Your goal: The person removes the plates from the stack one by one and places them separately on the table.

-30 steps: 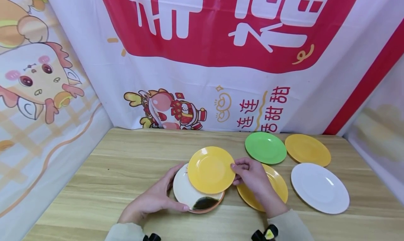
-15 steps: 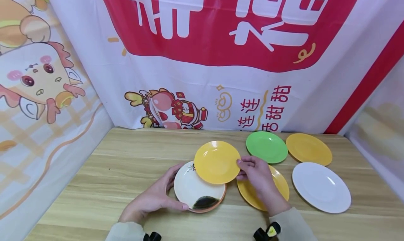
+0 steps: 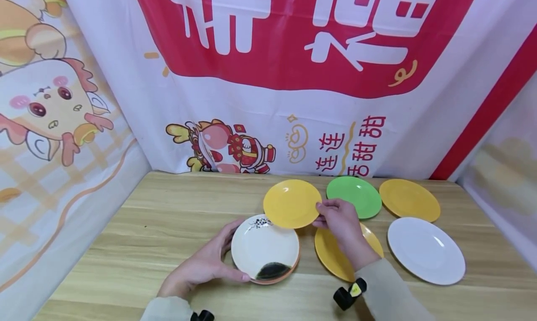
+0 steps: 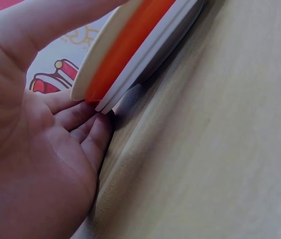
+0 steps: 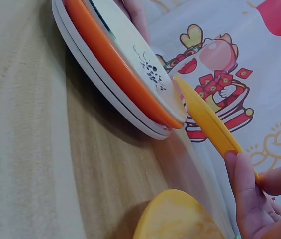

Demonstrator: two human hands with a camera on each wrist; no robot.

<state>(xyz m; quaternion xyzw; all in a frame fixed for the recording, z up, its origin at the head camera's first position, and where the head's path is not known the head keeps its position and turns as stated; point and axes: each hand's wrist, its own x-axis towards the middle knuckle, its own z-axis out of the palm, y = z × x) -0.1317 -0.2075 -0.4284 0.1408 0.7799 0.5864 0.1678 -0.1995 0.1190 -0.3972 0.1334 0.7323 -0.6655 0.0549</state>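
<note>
My right hand [image 3: 341, 223] pinches the right rim of a small yellow plate [image 3: 292, 203] between thumb and fingers. That plate is raised, its near edge just above the back rim of a cream patterned plate [image 3: 265, 246]. The cream plate tops a stack; in the right wrist view an orange plate [image 5: 93, 37] and white plates [image 5: 73, 42] show beneath it. My left hand [image 3: 205, 265] grips the stack's left side, thumb at the front and fingers behind. Seen from the left wrist, its fingertips [image 4: 98, 132] touch the lower edges.
Right of the stack a yellow plate [image 3: 331, 253] lies partly under my right forearm. A green plate [image 3: 356, 197], another yellow plate [image 3: 409, 199] and a white plate [image 3: 425, 251] lie farther right. Printed cloth [image 3: 235, 97] hangs behind the wooden table [image 3: 168, 218].
My right hand has moved the small yellow plate back and slightly right, off the cream plate, uncovering more of its pattern. My left hand has stayed at the stack.
</note>
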